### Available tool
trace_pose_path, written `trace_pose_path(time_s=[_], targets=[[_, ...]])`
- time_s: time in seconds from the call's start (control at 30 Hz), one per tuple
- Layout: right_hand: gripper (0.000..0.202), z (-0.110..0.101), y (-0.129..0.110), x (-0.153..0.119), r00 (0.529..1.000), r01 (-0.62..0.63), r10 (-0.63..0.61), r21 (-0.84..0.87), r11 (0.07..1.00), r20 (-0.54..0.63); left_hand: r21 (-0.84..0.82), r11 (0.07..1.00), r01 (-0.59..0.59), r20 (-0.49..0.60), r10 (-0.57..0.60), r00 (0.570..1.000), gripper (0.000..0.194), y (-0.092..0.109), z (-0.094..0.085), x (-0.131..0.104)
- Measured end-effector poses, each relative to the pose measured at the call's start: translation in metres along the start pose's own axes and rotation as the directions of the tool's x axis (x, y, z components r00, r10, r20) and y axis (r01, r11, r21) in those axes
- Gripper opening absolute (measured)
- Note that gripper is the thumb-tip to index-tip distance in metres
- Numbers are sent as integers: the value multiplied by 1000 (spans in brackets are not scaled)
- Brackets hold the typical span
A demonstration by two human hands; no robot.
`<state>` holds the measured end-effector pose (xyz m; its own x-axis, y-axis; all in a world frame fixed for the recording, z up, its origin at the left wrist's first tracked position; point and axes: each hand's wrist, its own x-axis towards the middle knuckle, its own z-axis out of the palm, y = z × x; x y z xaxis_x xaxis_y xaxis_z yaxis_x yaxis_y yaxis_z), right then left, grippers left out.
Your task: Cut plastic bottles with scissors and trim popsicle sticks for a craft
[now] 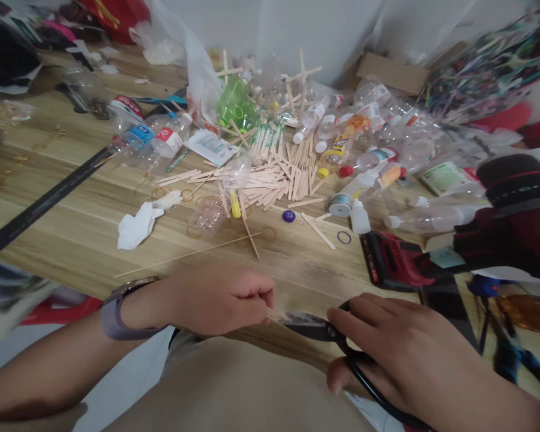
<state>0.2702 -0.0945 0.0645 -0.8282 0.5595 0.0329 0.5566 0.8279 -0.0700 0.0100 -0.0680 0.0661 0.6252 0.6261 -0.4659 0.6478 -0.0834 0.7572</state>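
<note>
Close to the table's front edge, my left hand (220, 300) is closed, pinching a wooden craft stick (275, 314) whose short end pokes out past the fingertips. Black-handled scissors (308, 327) are gripped in my right hand (405, 342), with fingers and thumb in the handle loops. The blades point left and meet the protruding end of the stick; whether they cut into it cannot be made out. Beyond my hands lie a pile of loose craft sticks (270, 183), a thin skewer (184, 257) and a purple bottle cap (288, 216).
Plastic bottles (369, 159) crowd the back right. A red and black power tool (398, 261) lies at the right, with pliers (506, 354) nearer the edge. Crumpled tissue (137, 227), a long black strip (49, 198) and rubber bands (189, 195) occupy the left side.
</note>
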Motion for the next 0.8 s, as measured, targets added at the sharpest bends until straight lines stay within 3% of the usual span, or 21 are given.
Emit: trace_pose_path(time_s=[0.13,0.27,0.33,0.5,0.8], targets=[[48,1,-2,-2,999,-28,24,115,993,34,-20,1000,-13,12,14,1000,15,0,0,-1],[37,-1,0,-6,962,-203,134,298,933,236,-34,999,-26,26,27,999,13,2,-2,-3],[33,-3,2,-6,947,-250,163,313,916,278,-29,1000,-10,15,10,1000,13,2,-2,-3],[49,-4,4,-1,988,-139,124,179,974,93,-56,998,-24,-33,22,999,15,-1,1,-1],[34,1,-1,-4,996,-55,51,62,997,68,9,1000,-7,2,7,1000,16,0,1,1]])
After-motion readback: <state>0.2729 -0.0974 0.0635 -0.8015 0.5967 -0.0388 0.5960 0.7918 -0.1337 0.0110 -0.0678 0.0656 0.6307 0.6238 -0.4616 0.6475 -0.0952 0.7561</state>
